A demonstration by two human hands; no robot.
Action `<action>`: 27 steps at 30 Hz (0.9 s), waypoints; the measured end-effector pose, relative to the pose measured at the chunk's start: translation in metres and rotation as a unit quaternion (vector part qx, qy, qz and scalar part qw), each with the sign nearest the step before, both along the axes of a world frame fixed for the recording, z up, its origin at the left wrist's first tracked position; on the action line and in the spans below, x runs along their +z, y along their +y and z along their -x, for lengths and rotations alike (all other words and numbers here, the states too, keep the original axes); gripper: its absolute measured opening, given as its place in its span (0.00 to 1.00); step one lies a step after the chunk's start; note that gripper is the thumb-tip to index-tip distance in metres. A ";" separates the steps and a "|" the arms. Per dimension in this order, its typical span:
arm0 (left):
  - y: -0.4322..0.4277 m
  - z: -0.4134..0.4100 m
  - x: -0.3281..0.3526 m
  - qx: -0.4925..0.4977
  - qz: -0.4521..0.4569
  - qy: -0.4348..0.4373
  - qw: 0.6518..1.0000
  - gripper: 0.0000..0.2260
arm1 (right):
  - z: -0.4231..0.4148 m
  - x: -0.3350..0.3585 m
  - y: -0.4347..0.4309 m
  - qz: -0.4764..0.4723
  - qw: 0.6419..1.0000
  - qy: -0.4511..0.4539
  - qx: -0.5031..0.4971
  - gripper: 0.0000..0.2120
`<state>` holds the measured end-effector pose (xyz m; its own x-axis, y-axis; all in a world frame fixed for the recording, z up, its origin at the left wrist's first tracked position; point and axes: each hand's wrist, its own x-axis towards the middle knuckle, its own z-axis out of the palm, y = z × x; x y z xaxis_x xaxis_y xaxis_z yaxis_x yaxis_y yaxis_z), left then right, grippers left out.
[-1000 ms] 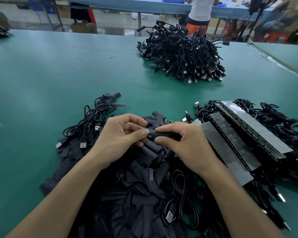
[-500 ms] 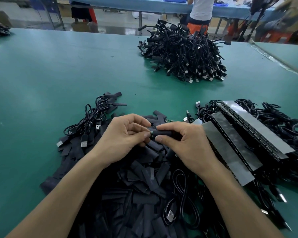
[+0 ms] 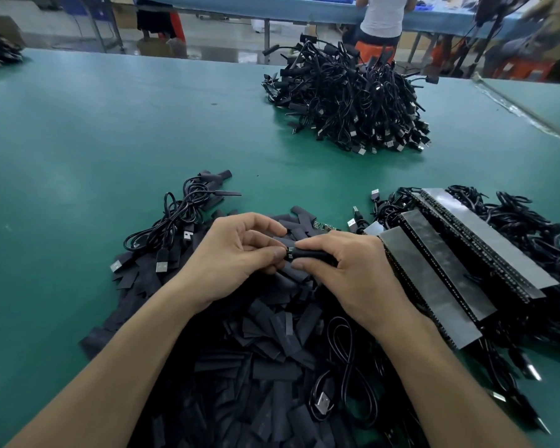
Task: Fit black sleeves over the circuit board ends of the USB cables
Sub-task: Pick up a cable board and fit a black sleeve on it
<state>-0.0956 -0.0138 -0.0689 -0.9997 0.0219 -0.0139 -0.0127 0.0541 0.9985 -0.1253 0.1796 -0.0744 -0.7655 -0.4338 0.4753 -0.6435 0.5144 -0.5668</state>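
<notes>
Both hands: my left hand [image 3: 236, 257] pinches the board [image 3: 290, 252] tip, my right hand [image 3: 346, 273] pinches the sleeve [image 3: 311, 254].
Change: less board shows now; sleeve nearly seated.

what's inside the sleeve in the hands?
A small pale tip shows at the sleeve mouth by the left hand. Anything deeper is hidden by the sleeve and the right hand.

A black sleeve [image 3: 311, 254] lies level just above the pile of flat loose sleeves [image 3: 265, 350], a sliver of circuit board end [image 3: 290, 253] showing at its left mouth, with a bare green board [image 3: 325, 226] at the pile's far edge, taped rows of USB cables [image 3: 466, 253] to the pile's right and a heap of sleeved cables [image 3: 346, 105] well beyond it.
</notes>
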 end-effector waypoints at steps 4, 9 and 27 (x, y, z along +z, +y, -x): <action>0.000 0.000 -0.001 0.009 0.026 0.008 1.000 0.09 | 0.000 -0.001 0.000 0.012 1.000 -0.004 0.002 0.11; 0.001 0.000 0.000 0.007 0.053 0.016 0.998 0.07 | 0.000 -0.001 0.000 0.007 1.000 0.002 0.003 0.11; 0.001 0.002 -0.002 0.051 -0.054 -0.030 0.997 0.06 | 0.001 -0.002 -0.002 0.148 0.985 -0.007 -0.087 0.12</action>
<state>-0.0976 -0.0132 -0.0705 -0.9943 -0.0747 -0.0760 -0.0717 -0.0578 0.9957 -0.1264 0.1774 -0.0763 -0.8230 -0.1396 0.5505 -0.5515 0.4279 -0.7160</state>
